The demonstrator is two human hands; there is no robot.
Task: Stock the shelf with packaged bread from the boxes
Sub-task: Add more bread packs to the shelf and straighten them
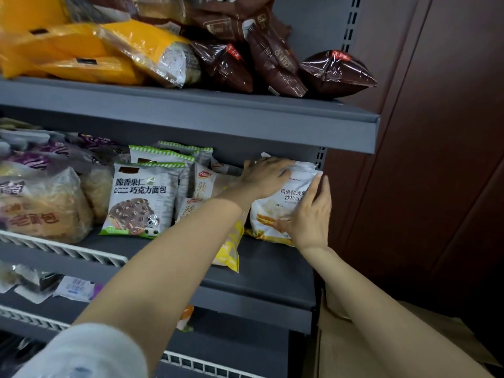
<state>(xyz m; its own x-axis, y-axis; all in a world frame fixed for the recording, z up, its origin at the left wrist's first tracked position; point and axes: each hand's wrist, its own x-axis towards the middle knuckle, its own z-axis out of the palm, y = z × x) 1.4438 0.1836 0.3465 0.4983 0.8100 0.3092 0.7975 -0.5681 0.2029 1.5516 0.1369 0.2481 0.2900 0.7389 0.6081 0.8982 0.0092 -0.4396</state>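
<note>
A grey metal shelf unit stands against a dark reddish-brown wall panel, with several tiers in view. The top tier carries orange-yellow bread bags on the left and shiny brown packets on the right, one of them overhanging the shelf's end. On the middle tier, at its far right end, a white bread packet with a sandwich picture and dark print stands roughly upright, and both hands are on it: the left hand lies over its top left corner with fingers spread fairly flat (its grip looks loose, pressing rather than clamping), while the right hand cups the packet's right edge, fingers up along the side and thumb curled onto the front. Just left of it lean cream packets with orange lettering, and a yellow packet lies partly under the left forearm. Further left stand green-trimmed chocolate bread packets, then large clear bags of loaf bread behind a white wire rail. A brown cardboard box sits at the lower right beside the shelf.
</note>
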